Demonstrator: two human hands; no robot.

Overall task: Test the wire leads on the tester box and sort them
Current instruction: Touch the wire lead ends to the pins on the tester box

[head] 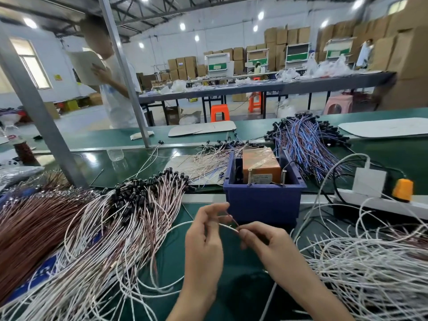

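Brown bundle [27,228]: lay at the far left, cut off by the frame edge; its single strands were too fine to tell apart.
Capped leads [129,205]: a heap of pink-white wires with black ends, spread across the green bench [231,286] just beside the left hand.
Left hand [203,242]: fingers curled, thumb and forefinger pinching the reddish strand of the wire lead [228,225]; the forearm ran out of the bottom edge.
Wire lead: held between both hands, in front of the blue bin [264,200] and clear of it; its white tail trailed left and was lost among the heap.
Right hand [266,239]: fingertips closed on the lead's white end; the tips themselves were mostly hidden behind the knuckles.
Tester box [259,163]: orange, standing inside the blue bin; the bin wall hid its lower part, and its label was too blurred to read.
Blue-and-pink leads [305,144]: piled behind the bin, to its right.
White wires [370,274]: a loose tangle at the right, cut off by the edge.
Power strip [370,200]: lay behind that tangle, partly crossed by wires, with an orange plug [403,189] in it.
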